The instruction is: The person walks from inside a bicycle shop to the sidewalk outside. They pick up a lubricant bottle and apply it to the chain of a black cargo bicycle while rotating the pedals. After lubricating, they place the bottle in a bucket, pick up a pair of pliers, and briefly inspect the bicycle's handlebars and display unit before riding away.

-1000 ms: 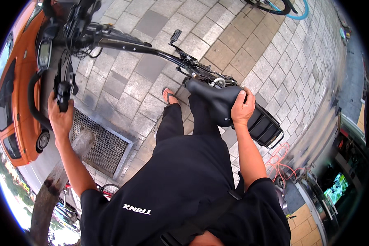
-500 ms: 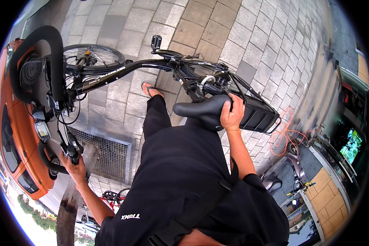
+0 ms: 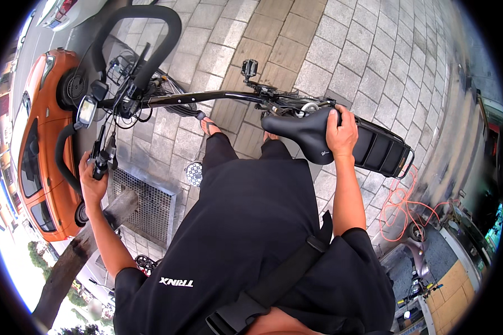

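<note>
A black bicycle stands across the paving in front of me, handlebar at the left and saddle at the right. My left hand is closed round the near end of the curved handlebar, beside the brake lever; some fingers are hidden. My right hand grips the rear of the black saddle, its thumb on top and its fingers over the back edge. Behind the saddle extends a black rear rack. A small display sits on the handlebar, and one pedal sticks out on the far side.
Parked at the left is an orange car. A metal grate and a wooden trunk are near my left arm. An orange cord lies looped on the paving at right, close to a parked scooter. My feet in flip-flops stand beside the bicycle.
The bicycle stands more upright, and its handlebar has turned. Its saddle has shifted right in view with my right hand on it. Both hands keep their hold; my second foot now shows.
</note>
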Motion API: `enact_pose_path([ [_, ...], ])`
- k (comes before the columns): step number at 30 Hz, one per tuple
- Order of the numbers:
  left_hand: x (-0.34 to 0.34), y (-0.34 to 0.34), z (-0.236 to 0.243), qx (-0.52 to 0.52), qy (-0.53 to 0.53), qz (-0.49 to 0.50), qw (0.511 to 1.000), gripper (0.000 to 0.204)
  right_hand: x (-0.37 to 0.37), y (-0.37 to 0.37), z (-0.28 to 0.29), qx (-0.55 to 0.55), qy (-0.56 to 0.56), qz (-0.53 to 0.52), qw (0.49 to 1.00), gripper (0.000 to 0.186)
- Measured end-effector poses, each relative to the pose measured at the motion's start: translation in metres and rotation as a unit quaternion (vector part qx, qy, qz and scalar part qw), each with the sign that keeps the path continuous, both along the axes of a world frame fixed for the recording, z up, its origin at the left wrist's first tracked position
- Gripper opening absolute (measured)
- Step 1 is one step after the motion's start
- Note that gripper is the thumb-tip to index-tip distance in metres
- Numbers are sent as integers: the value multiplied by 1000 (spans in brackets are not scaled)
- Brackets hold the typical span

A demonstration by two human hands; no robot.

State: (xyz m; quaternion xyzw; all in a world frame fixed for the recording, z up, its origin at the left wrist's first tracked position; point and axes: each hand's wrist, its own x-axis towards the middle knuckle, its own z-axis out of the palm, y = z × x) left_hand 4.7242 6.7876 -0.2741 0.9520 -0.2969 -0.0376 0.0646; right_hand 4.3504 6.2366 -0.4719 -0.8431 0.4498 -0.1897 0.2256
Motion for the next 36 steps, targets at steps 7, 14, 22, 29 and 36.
enact_pose_path([
  [7, -82, -80, 23, 3, 2, 8, 1000, 22, -55, -84, 2, 89, 98, -141, 981, 45],
  [14, -188, -125, 29, 6, -9, 49, 999, 18, -129, -158, -6, 101, 105, -107, 983, 45],
  [22, -304, -174, 36, 10, -20, 111, 994, 19, -194, -231, -15, 73, 84, -48, 993, 47],
  [29, -417, -216, 31, 17, -20, 130, 991, 19, -259, -302, -18, 74, 117, -6, 990, 48],
  [36, -535, -299, 29, 5, -18, 205, 979, 20, -322, -385, -5, 77, 132, 43, 987, 47],
])
